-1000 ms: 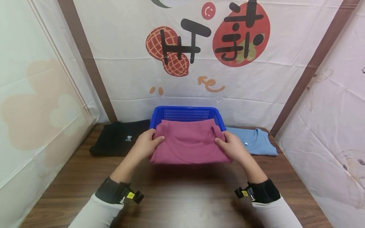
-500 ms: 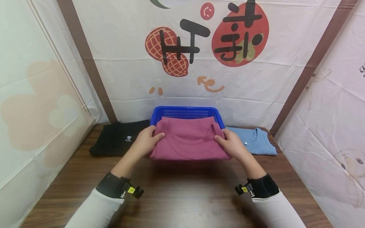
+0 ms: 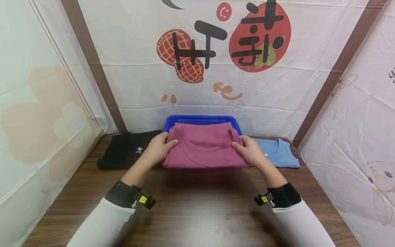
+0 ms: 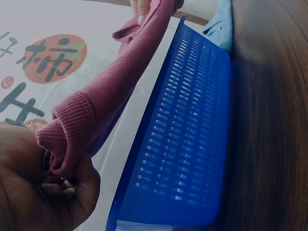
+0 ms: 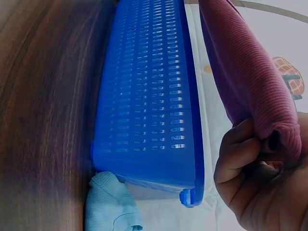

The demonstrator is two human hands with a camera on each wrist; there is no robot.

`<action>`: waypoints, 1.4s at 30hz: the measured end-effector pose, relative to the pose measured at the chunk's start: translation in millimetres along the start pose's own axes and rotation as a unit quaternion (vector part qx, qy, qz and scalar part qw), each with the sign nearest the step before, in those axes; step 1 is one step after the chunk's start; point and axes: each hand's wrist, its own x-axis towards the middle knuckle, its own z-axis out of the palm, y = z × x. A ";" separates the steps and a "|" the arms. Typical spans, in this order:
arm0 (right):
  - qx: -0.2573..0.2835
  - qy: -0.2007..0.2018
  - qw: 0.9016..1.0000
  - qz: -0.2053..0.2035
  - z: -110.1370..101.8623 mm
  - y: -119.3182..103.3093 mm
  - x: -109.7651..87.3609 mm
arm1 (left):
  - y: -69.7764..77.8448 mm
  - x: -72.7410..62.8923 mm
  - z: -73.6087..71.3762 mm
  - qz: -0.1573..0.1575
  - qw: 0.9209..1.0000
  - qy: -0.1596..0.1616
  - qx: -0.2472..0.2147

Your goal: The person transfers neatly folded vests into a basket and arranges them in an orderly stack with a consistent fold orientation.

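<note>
A folded pink shirt point(image 3: 203, 145) with a round neckline spans the space between my two hands, its collar facing up. My left hand point(image 3: 158, 147) grips its left edge, thumb on top and fingers curled beneath, as the left wrist view shows. At the opposite edge my right hand point(image 3: 250, 149) grips it the same way. Both wrist views show the shirt held above the rim of a blue plastic basket point(image 4: 178, 125) with slotted walls. In the head view the shirt covers most of the basket's opening, so the inside is hidden.
Left of the basket lies a folded black shirt point(image 3: 118, 151) with a small white print. A folded light blue shirt point(image 3: 280, 152) lies to the right. All stand on a dark wooden table point(image 3: 197, 209), with white printed fabric walls point(image 3: 139, 85) behind and at the sides.
Both hands have carried the pink shirt a little farther forward over the basket, covering more of its opening. The basket and the other two shirts have stayed in place.
</note>
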 end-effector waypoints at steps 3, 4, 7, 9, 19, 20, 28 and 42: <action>0.010 0.000 1.000 0.001 -0.7 0.0 3.5 | 0.6 4.5 -1.2 0.000 1.000 0.000 0.001; 0.012 0.000 1.000 0.001 -1.2 0.1 4.6 | 0.9 6.2 -1.6 0.001 1.000 0.002 0.003; 0.020 -0.001 1.000 0.006 -2.1 1.3 7.9 | 1.3 10.3 -3.0 0.005 1.000 0.005 0.007; 0.022 -0.004 1.000 0.007 -3.1 2.1 9.9 | 1.9 12.5 -4.0 0.009 1.000 0.007 0.013; 0.016 0.000 1.000 -0.005 -7.6 1.8 21.2 | 0.6 24.4 -5.4 0.008 1.000 0.006 0.022; 0.013 0.001 1.000 -0.006 -8.1 2.2 22.4 | 0.4 25.9 -5.1 0.006 1.000 0.005 0.020; -0.007 0.010 1.000 -0.007 -9.4 8.6 32.0 | -2.1 38.4 -2.0 0.003 1.000 0.001 0.010; -0.017 0.016 1.000 -0.019 -10.3 13.7 48.0 | -1.7 52.5 -2.8 0.022 1.000 0.008 0.015</action>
